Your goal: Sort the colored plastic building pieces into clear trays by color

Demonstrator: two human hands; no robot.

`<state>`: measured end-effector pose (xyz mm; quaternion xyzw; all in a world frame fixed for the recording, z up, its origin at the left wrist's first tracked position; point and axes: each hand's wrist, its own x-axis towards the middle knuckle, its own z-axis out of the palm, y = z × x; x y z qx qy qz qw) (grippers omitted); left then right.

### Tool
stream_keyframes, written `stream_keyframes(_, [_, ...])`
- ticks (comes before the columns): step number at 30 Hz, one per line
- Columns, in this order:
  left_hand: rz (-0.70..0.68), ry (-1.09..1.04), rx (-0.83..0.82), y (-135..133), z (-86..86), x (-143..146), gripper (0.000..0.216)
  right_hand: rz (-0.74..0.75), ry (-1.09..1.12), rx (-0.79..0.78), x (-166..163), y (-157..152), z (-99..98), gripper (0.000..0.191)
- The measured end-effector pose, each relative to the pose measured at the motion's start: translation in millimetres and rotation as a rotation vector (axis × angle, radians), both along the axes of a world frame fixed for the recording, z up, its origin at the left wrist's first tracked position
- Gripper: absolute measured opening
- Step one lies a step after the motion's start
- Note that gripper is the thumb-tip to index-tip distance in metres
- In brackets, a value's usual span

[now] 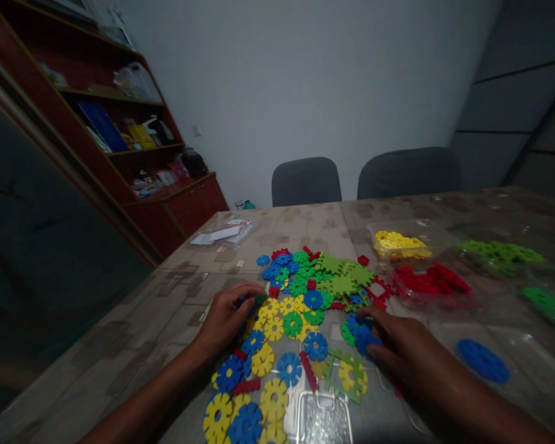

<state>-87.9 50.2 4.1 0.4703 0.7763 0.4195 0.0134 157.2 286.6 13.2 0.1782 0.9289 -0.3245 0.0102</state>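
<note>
Left hand (225, 316) curling loosely over a small blue piece at the edge of the plastic gear discs (290, 308) spread mid-desk (134, 333); right hand (400, 351) closing on a blue gear disc (364, 338)

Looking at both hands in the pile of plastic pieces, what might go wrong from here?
1. The left hand rests at the pile's edge on the table; a sweep might push loose yellow discs away.
2. The right hand covers blue discs beside the clear tray of red pieces; it may bump the tray.
3. The room is dim, so colours could be confused.
</note>
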Motion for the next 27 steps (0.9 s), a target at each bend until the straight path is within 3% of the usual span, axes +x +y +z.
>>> stream_keyframes(5, [-0.053,0.047,0.016,4.7,-4.4,1.5,0.025,-0.057,-0.190,0.193,-18.9,-4.7,6.0,0.038])
stream_keyframes(13, [-0.063,0.094,0.027,-1.8,-9.4,0.0,0.025,-0.073,-0.215,0.247,-19.9,-16.5,21.2,0.033])
stream_keyframes(16, [-0.094,0.107,0.020,0.9,-9.4,1.5,0.026,-0.057,-0.112,0.202,-16.4,-14.7,13.8,0.038])
stream_keyframes(22, [-0.114,0.105,-0.061,3.3,-7.3,7.2,0.027,0.050,0.113,-0.035,-8.9,-14.7,-2.2,0.013])
stream_keyframes(27, [-0.118,0.091,-0.051,2.1,-4.1,9.3,0.026,0.093,0.139,0.022,-5.6,8.2,16.1,0.020])
